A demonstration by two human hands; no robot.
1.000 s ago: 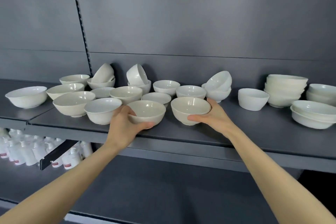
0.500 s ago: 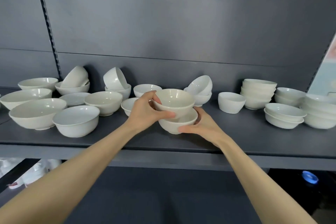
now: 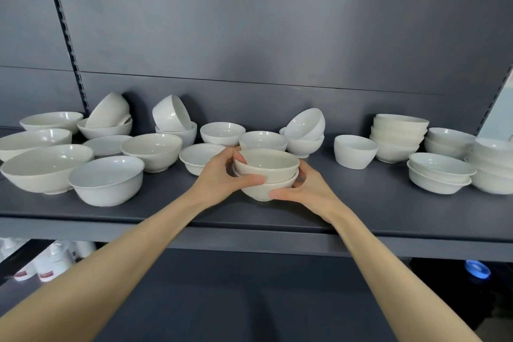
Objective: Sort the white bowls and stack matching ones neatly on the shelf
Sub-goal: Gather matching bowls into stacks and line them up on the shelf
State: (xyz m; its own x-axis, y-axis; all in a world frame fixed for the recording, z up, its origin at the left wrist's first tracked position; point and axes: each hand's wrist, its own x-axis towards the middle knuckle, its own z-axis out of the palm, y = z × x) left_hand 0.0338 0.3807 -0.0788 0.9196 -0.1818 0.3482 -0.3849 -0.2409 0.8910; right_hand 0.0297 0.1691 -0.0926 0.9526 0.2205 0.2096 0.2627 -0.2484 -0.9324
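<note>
Fingers, left hand: curled round upper bowl. Right hand: fingers curled round lower bowl. Bowls nested, frame centre, on shelf.

Dark grey shelf, matching back panel, slotted upright.

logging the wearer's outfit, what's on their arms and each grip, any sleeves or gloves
The left forearm and right forearm are bare, no sleeve in view. The left grip and right grip wear no glove, ring or watch that shows.
</note>
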